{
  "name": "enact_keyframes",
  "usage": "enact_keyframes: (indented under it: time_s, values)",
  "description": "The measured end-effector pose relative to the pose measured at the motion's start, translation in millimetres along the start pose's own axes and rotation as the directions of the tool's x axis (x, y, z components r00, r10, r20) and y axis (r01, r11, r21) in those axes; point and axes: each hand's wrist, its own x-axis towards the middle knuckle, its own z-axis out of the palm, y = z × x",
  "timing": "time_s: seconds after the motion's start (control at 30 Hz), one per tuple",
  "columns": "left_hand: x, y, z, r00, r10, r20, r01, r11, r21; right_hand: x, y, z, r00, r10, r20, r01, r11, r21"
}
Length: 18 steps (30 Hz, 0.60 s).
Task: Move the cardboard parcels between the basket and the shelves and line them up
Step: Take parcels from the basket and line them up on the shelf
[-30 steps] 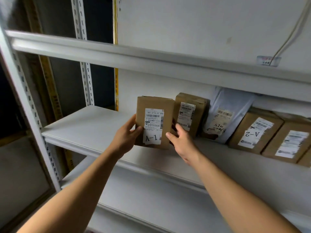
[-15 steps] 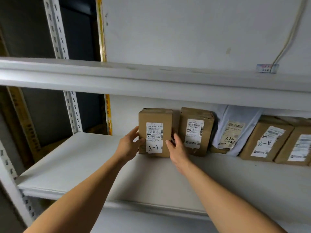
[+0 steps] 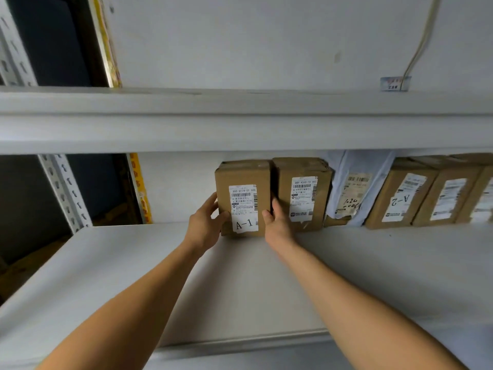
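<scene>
Between both hands' fingers (image 3: pixel 213 202) stands, seemingly gripped, parcel A-1 (image 3: pixel 242 197).

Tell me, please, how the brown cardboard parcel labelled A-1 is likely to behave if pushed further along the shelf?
The brown cardboard parcel labelled A-1 looks stiff: its edges stay square between the left hand and right hand. Standing tall on end, it might tip backward. It would probably slide rather than roll on the smooth white shelf.

Parcel (image 3: pixel 241 193) label is showing "350 G174-01 555" and handwritten "A-1". Neighbouring parcel (image 3: pixel 301 190) label is reading "085 A200-72 003". White mailer (image 3: pixel 354 182) is bearing a handwritten number, unclear. Tilted parcel (image 3: pixel 397 193) is showing "A-2".
</scene>
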Motion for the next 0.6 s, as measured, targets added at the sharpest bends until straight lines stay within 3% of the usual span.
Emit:
enact_keyframes:
  time_s: [0.4,0.6]
  values:
    - [10.4,-15.7,4.9,1.000,-0.024,-0.010,0.023,0.996,-0.080,5.2,8.4,8.5,0.999,0.007,-0.037,-0.009,0.999,-0.046]
    - [2.9,-6.8,3.1,0.999,-0.047,0.003,0.047,0.999,-0.013,3.9,5.1,3.6,1.000,-0.024,-0.006,0.024,0.997,-0.080]
